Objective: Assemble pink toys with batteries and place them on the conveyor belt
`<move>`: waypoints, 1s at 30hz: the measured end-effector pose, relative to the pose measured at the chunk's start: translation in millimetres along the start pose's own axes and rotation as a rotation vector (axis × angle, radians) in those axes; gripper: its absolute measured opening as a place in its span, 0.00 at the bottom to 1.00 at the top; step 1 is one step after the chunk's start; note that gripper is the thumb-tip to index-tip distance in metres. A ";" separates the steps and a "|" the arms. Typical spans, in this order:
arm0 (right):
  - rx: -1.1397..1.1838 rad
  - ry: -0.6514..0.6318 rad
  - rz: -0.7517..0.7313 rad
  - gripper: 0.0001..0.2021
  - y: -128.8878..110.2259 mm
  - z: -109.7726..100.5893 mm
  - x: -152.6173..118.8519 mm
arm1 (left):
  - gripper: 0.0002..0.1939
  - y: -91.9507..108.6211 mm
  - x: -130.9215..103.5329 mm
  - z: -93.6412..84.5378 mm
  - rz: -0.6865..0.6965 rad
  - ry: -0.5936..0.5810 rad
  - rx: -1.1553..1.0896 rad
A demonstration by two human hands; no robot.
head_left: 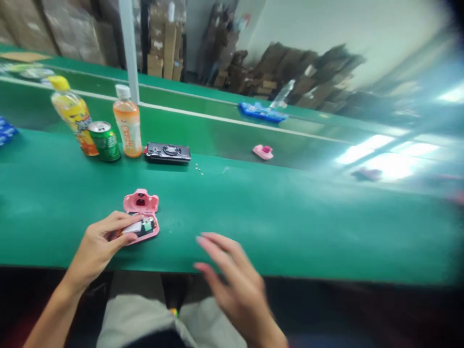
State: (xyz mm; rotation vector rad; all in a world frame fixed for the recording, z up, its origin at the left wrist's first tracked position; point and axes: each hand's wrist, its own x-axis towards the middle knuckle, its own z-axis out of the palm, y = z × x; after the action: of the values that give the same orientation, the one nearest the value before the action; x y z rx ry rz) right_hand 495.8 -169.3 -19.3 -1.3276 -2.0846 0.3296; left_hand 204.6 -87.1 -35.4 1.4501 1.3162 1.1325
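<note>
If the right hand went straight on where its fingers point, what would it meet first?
Probably the open pink casing held by the left hand, at its right edge; how high the right hand is above the green table is unclear, so it might pass over.

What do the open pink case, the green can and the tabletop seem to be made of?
Pink case: probably moulded plastic, smooth, with rounded edges and even colour.
Can: likely thin metal, printed green, with a bare silvery top.
Tabletop: perhaps rubber or vinyl sheet, smooth with a soft sheen; the picture can't settle which.
</note>
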 end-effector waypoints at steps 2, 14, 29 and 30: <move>0.028 -0.160 -0.309 0.19 -17.1 26.5 65.2 | 0.23 -3.6 0.0 0.2 -0.032 -0.033 -0.096; 0.188 -0.355 -0.455 0.06 -22.9 51.2 135.6 | 0.25 -19.9 -5.9 2.7 -0.122 -0.012 -0.106; 0.430 -0.266 -0.227 0.09 -2.7 52.5 128.7 | 0.09 -10.2 -18.5 21.5 0.370 0.228 0.471; 0.408 -0.281 -0.246 0.09 -1.4 52.8 126.9 | 0.09 -10.6 -19.1 20.9 0.389 0.213 0.492</move>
State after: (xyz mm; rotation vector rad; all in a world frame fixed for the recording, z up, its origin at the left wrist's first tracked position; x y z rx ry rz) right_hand 425.0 -51.7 -11.0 -0.8112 -2.2225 0.8210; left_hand 221.9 -105.6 -51.9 2.0578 1.5797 1.2947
